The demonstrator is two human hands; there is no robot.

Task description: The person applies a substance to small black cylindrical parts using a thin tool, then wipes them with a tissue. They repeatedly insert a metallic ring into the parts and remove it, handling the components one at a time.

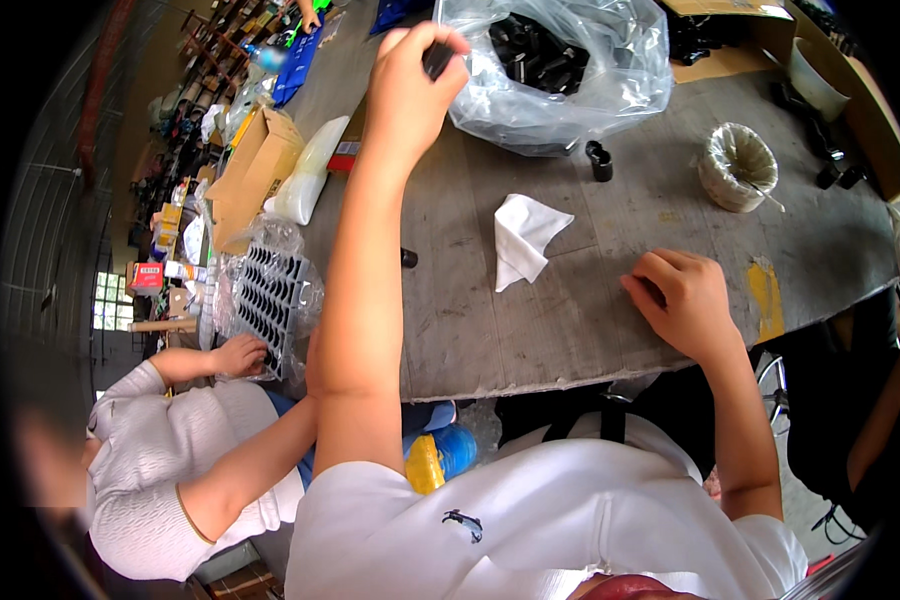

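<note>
My left hand (410,90) is raised at the far side of the table, left of a clear plastic bag (625,75) filled with small black parts (535,60). Its fingers are closed around a small black part (436,60). Resting on the table at the right, my right hand (682,300) has curled fingers, and a dark spot shows inside them that I cannot make out. Between the hands lies a crumpled white cloth (530,240). A short black cylindrical piece (599,162) stands in front of the bag. Another black piece (408,258) sits beside my left forearm.
A plastic-lined tub (738,180) stands at the right. Behind it are a white bowl (818,80) and several black parts (810,120) near cardboard. At the left, a co-worker's hand (240,355) touches a tray of black curved pieces (268,300), close to an open carton (255,170).
</note>
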